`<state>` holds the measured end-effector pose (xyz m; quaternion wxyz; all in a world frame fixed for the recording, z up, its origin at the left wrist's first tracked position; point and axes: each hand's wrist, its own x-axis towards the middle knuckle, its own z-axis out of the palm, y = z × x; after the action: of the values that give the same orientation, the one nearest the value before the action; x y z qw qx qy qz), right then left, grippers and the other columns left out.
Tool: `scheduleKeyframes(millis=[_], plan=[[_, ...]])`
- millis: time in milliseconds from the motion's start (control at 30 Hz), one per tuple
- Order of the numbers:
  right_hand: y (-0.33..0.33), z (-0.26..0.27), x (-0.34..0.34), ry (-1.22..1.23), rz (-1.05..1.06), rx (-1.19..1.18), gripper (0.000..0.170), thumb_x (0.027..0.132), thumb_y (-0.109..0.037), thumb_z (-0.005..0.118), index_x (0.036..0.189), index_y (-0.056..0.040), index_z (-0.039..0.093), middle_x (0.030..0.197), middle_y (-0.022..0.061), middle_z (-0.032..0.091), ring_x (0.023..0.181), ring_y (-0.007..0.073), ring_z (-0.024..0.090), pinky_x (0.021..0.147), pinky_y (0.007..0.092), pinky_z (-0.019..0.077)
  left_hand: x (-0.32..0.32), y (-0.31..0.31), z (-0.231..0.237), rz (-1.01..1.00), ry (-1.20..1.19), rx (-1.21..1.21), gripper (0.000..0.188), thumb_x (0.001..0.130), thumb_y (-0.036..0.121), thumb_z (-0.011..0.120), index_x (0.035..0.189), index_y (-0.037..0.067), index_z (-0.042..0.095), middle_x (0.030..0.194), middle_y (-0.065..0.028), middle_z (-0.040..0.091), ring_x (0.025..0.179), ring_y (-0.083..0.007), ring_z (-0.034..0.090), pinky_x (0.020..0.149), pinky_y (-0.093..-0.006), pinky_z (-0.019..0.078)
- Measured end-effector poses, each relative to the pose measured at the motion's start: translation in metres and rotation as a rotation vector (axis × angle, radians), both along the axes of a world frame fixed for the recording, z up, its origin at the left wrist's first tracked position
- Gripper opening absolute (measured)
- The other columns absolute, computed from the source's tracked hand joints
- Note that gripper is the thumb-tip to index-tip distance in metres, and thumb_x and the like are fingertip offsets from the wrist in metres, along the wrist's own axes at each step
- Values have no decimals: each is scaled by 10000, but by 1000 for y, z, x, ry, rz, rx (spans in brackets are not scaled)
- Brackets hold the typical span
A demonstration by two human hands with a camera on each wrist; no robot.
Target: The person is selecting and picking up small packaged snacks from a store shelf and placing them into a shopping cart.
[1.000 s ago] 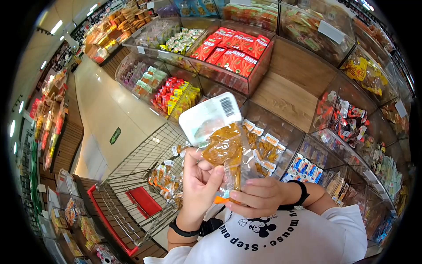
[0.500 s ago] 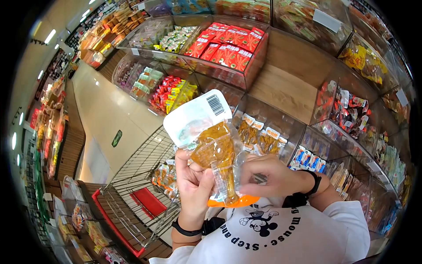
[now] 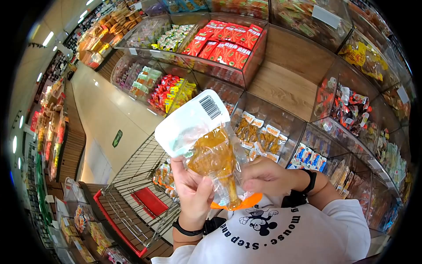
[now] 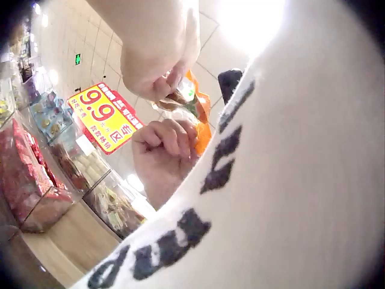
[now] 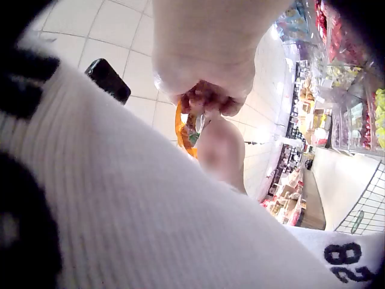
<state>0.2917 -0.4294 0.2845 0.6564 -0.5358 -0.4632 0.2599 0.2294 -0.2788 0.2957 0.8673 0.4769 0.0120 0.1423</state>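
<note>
A clear vacuum pack with a brown chicken drumstick (image 3: 215,152) in it is held up before the white T-shirt. Its white upper end (image 3: 191,119) carries a barcode, and the lower end is orange. My left hand (image 3: 193,187) grips the pack's left side between thumb and fingers. At its right edge, my right hand (image 3: 266,176) pinches the film with curled fingers. In the left wrist view the right hand's fingers (image 4: 171,138) curl beside the orange end; the pack is mostly hidden there. Similar packs (image 3: 259,136) lie in a clear bin behind.
A wire shopping cart (image 3: 132,176) with a red handle stands at left, several packs inside it. Tiered clear bins of snacks (image 3: 224,44) curve around the front and right, with a bare wooden shelf (image 3: 285,92) among them. A tiled aisle (image 3: 101,110) runs off at left.
The right hand has left the orange lower end and moved up to the pack's right edge. The pack has shifted left and turned, its orange end now more exposed.
</note>
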Motion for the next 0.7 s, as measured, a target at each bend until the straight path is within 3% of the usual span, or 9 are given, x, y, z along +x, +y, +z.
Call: scheduleKeyframes(millis=[200, 300, 333, 433, 467, 567, 700], plan=[[-2, -7, 4, 49, 94, 15, 220, 805, -178, 434, 699, 15, 447, 611, 73, 440, 574, 145, 435, 529, 244, 341, -5, 1, 6, -54, 10, -88, 718, 654, 11, 555, 1196, 32, 85, 1068, -155, 408, 605, -107, 506, 429, -172, 376], [-3, -6, 5, 16, 106, 22, 221, 803, -181, 438, 689, 8, 441, 614, 58, 432, 575, 132, 417, 535, 241, 341, -6, 5, -2, -104, -44, -58, 724, 649, 12, 564, 1196, 32, 90, 1102, -158, 376, 783, -163, 520, 563, -219, 441], [-4, -3, 6, -43, 98, 16, 224, 802, -186, 441, 686, 5, 439, 614, 52, 426, 578, 124, 409, 539, 239, 342, -3, 4, -5, -85, -90, -21, 735, 650, 20, 570, 1199, 34, 81, 1137, -161, 337, 960, -217, 455, 754, -304, 416], [-8, 2, 12, -103, 62, -10, 229, 796, -201, 453, 676, -7, 437, 614, 34, 415, 594, 98, 389, 551, 231, 341, -4, 8, -5, -120, -79, 50, 724, 660, 6, 549, 1202, 39, 68, 1162, -164, 304, 1057, -239, 374, 867, -365, 325], [-10, 4, 15, -102, 47, -19, 230, 793, -206, 458, 673, -11, 437, 614, 28, 412, 601, 89, 383, 555, 228, 341, -4, 9, -3, -134, -65, 64, 720, 663, -2, 537, 1203, 41, 63, 1162, -164, 304, 1055, -239, 377, 864, -366, 328], [-13, 20, 23, 201, -71, -75, 236, 788, -218, 470, 665, -20, 434, 614, 17, 415, 613, 70, 381, 562, 219, 337, -1, 10, 2, -183, -40, 76, 712, 669, -22, 509, 1207, 45, 46, 1164, -165, 306, 1047, -240, 387, 856, -369, 338], [-6, 22, 27, -16, -96, -120, 217, 788, -200, 477, 681, -25, 408, 629, -12, 403, 602, 60, 371, 554, 210, 326, 3, 5, 0, -217, -82, 47, 713, 677, -20, 502, 1208, 43, 29, 1163, -172, 310, 1032, -246, 403, 848, -367, 346]])
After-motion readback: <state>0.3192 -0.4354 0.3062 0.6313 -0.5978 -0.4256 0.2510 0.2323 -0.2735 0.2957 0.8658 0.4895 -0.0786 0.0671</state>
